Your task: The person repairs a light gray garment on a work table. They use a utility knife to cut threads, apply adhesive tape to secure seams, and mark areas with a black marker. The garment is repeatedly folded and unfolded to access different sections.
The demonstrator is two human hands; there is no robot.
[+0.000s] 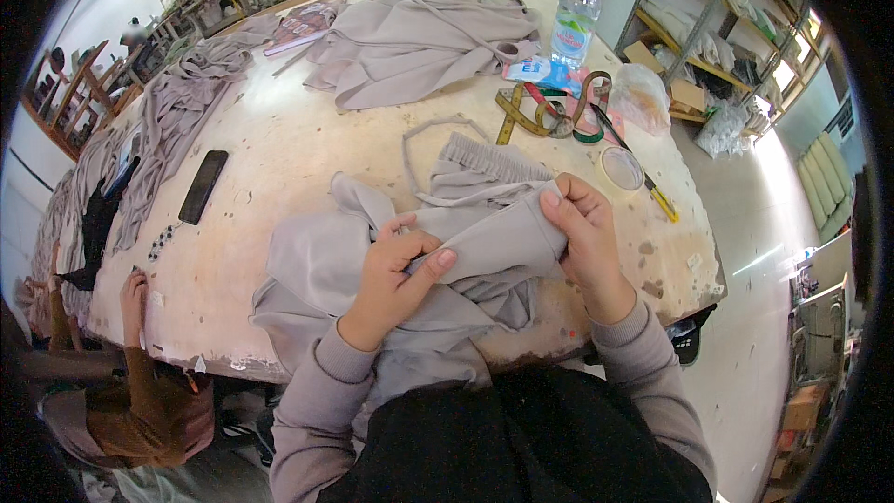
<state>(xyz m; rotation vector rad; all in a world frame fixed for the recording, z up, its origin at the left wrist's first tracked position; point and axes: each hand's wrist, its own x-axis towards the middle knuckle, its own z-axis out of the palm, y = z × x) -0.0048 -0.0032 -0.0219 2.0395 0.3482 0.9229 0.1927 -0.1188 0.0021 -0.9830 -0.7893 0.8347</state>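
Observation:
A grey satin garment (307, 265) lies bunched at the table's near edge, some of it hanging toward my lap. Between my hands a flat folded band (507, 240) of it is stretched out, a seam line showing along it. My left hand (396, 275) pinches the band's left part between thumb and fingers. At the other end, my right hand (587, 237) grips the corner, thumb on top. Just beyond the band lies a gathered, ruffled strip (489, 160) of the same grey cloth, with a thin fabric strap (407, 154) looping out to its left.
Tape measures (531, 116), a roll of clear tape (621, 168), a yellow-black cutter (663, 200) and a water bottle (575, 14) stand or lie right. More grey cloth (419, 37) is behind. A phone (203, 186) lies left, near another person's hand (135, 303).

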